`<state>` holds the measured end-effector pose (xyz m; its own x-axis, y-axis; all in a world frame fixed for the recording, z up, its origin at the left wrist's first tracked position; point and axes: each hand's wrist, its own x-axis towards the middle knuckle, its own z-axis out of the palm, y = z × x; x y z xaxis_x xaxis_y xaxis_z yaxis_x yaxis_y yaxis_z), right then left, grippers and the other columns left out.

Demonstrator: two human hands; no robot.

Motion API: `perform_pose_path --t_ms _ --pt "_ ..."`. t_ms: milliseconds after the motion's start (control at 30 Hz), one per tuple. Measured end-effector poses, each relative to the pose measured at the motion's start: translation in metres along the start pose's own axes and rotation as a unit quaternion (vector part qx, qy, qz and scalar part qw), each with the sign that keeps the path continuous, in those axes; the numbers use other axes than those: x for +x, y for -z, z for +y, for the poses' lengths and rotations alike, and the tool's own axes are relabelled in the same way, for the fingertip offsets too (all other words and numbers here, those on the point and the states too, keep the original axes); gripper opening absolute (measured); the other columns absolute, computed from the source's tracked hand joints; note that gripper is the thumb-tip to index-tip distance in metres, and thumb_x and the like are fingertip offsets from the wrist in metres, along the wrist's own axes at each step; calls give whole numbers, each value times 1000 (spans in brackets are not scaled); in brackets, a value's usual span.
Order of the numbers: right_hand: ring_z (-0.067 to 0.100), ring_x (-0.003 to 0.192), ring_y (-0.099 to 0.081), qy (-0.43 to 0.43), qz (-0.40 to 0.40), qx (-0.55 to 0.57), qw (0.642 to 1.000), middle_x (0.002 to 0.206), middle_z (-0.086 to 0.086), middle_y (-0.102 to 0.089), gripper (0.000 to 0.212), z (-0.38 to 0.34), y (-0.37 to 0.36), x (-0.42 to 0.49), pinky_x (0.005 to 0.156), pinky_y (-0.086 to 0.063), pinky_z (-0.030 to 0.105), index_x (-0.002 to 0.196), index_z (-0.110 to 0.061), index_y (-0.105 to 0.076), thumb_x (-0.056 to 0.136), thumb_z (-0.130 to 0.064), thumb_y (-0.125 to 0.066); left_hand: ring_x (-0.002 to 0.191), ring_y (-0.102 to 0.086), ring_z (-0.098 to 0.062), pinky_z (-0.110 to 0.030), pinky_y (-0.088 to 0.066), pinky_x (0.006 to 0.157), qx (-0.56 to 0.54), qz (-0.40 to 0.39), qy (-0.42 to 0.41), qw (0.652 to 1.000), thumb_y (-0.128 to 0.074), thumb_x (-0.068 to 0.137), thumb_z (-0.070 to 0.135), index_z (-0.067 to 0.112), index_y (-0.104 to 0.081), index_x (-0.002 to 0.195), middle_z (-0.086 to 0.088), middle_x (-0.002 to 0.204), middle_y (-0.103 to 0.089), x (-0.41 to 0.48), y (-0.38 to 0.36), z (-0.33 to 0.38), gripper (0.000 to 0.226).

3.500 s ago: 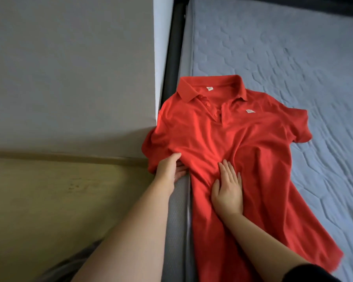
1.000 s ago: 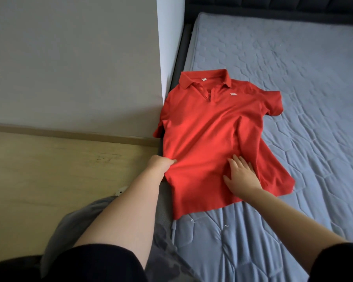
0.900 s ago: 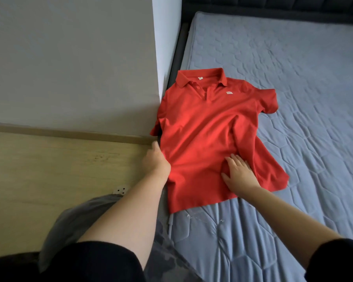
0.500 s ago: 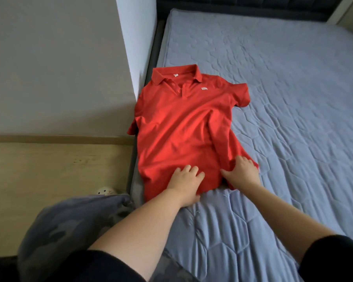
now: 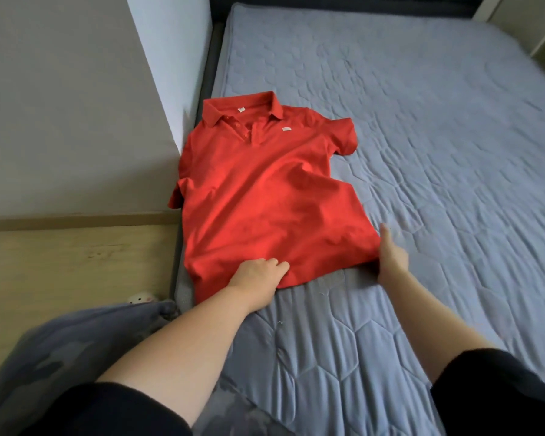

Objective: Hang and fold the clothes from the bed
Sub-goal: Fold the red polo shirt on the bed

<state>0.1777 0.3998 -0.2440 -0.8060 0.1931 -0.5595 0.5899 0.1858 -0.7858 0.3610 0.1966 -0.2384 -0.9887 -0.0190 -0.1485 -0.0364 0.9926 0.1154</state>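
A red polo shirt [image 5: 265,196] lies face up on the grey quilted mattress [image 5: 438,152], collar towards the headboard and hem towards me. Its left sleeve hangs over the mattress edge by the wall. My left hand [image 5: 258,273] rests on the middle of the hem with fingers curled into the fabric. My right hand [image 5: 390,256] holds the shirt's lower right corner, thumb up beside the cloth and fingers tucked under it.
A grey and white wall [image 5: 76,105] stands close to the bed's left edge above a wooden floor [image 5: 76,265]. Grey camouflage fabric [image 5: 60,350] covers my leg at the lower left, with a small white object [image 5: 139,298] beside it. A dark headboard [image 5: 328,3] lies at the far end.
My right hand slid right along the hem and drew the lower right corner outward, flattening the long crease. My left hand shifted from the shirt's left side to the hem's middle.
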Motion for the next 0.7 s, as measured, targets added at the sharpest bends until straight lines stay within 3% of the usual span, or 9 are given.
perform_pose_path --t_ms 100,133,200,300,400,500,567,633,700 --pt "23 85 -59 51 -63 34 996 83 6 -63 28 7 -12 -11 80 -52 37 98 -2 -65 79 -21 -72 94 -59 -26 -32 -38 69 -107 -31 34 993 -49 81 11 25 -54 113 1 103 -61 2 3 -2 35" --pt "21 79 -57 82 -44 56 994 75 4 -61 15 6 -11 -13 72 -52 33 91 -5 -66 77 -8 -70 92 -58 -24 -30 -38 68 -156 -34 55 986 -50 80 13 27 -58 106 2 97 -62 3 7 -3 31" --pt "15 64 -50 151 47 84 984 62 -3 -52 20 2 -8 -18 56 -44 26 70 -16 -57 70 4 -60 83 -58 -22 -30 -39 66 -249 -38 87 964 -53 77 12 26 -63 88 6 79 -59 6 12 -4 21" --pt "18 64 -50 130 149 56 979 67 0 -53 18 15 -1 -22 63 -42 30 75 -12 -55 69 3 -46 70 -51 -17 -26 -38 60 -276 -114 52 953 -51 72 6 25 -59 71 10 64 -52 8 17 1 20" --pt "22 78 -53 33 150 51 987 86 10 -56 26 34 6 -20 71 -45 31 94 -8 -60 76 3 -45 69 -47 -12 -20 -34 55 -251 -173 18 952 -49 71 4 27 -57 74 13 65 -51 7 12 5 24" --pt "20 81 -56 111 203 82 969 88 7 -60 36 25 9 -28 73 -44 17 95 -8 -63 71 8 -43 66 -45 -11 -25 -36 61 -289 -182 23 940 -49 70 2 25 -58 73 9 67 -53 7 11 4 25" --pt "21 82 -56 227 224 53 946 83 3 -59 38 16 11 -40 69 -39 10 86 -11 -61 63 12 -41 60 -41 -9 -24 -34 58 -309 -188 25 932 -50 68 1 24 -59 70 9 62 -49 9 13 3 25" --pt "25 83 -51 355 208 -45 910 79 6 -57 36 19 8 -49 74 -37 21 79 -7 -61 58 16 -43 52 -38 -5 -20 -31 51 -313 -198 24 928 -51 67 0 24 -60 70 13 55 -45 8 15 2 26" --pt "29 85 -51 337 182 -107 917 81 10 -59 31 33 8 -51 75 -34 26 80 -5 -61 62 14 -46 47 -38 -3 -16 -32 46 -312 -218 28 924 -49 66 -2 22 -60 73 16 50 -45 7 13 2 27"
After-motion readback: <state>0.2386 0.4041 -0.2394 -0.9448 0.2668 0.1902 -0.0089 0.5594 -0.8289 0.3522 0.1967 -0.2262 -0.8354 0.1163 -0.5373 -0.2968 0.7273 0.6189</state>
